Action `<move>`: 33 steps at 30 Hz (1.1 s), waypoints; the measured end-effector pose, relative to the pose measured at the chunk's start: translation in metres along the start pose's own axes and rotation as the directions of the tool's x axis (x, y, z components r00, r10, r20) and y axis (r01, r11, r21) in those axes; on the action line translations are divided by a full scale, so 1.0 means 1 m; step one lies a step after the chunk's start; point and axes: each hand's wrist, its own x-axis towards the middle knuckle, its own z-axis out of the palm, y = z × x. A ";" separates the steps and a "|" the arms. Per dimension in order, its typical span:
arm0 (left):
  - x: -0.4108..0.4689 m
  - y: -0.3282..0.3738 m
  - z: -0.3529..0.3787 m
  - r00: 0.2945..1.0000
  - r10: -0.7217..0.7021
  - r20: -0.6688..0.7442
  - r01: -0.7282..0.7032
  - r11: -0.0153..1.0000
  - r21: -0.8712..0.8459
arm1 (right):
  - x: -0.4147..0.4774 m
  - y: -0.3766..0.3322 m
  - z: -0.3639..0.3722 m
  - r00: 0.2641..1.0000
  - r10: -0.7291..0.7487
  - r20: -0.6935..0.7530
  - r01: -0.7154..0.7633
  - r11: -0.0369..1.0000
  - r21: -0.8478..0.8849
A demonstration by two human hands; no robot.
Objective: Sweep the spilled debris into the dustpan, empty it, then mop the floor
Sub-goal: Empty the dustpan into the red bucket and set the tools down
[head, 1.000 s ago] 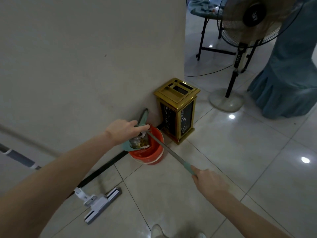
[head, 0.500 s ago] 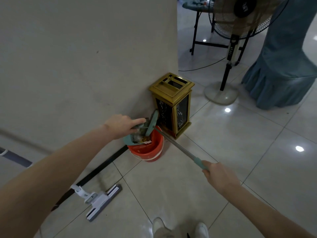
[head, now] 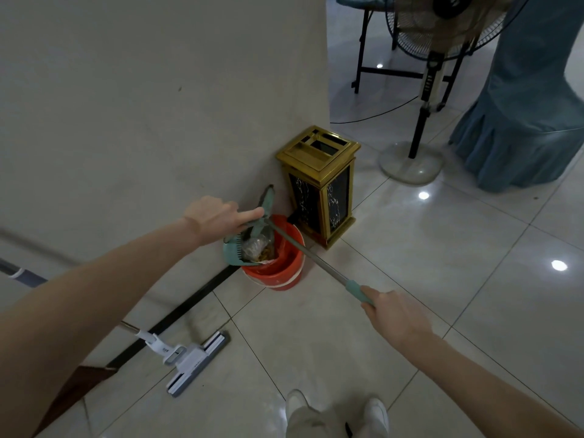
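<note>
A teal dustpan (head: pixel 235 252) hangs tilted over the rim of a red bucket (head: pixel 284 267) by the wall. Crumpled wrappers and brown debris (head: pixel 257 246) slide from the pan into the bucket. My left hand (head: pixel 218 216) grips the dustpan's back edge, forefinger stretched along it. My right hand (head: pixel 395 314) holds the teal grip of the dustpan's long metal handle (head: pixel 311 254), which slants down to the right. A white and grey flat mop (head: pixel 192 360) lies on the floor at lower left, its pole running off left behind my arm.
A gold and black bin (head: pixel 320 184) stands just right of the bucket against the wall corner. A pedestal fan (head: pixel 423 121) with its cable, a blue draped table (head: pixel 531 121) and a folding chair frame (head: pixel 373 67) stand beyond. My white shoes (head: pixel 335 412) show at the bottom.
The dustpan has tipped further over the bucket and the debris has slid lower into it. My right hand has drawn back along the handle towards me.
</note>
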 end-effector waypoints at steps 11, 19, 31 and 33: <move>-0.001 0.014 0.008 0.999 -0.043 -0.012 0.043 0.999 -0.005 | -0.009 0.018 -0.001 0.999 0.041 -0.025 -0.038 0.995 0.095; -0.005 0.007 0.002 0.994 -0.106 -0.002 0.106 0.994 0.020 | -0.005 -0.013 0.018 1.000 0.018 0.007 -0.019 0.993 0.114; -0.013 0.020 0.015 0.993 -0.119 -0.019 0.118 0.992 -0.052 | -0.014 0.027 0.003 0.998 0.056 -0.001 -0.056 0.998 0.037; -0.013 0.023 0.014 0.995 -0.102 -0.021 0.102 0.994 -0.026 | -0.019 0.030 0.006 0.998 0.060 -0.017 -0.058 0.993 0.101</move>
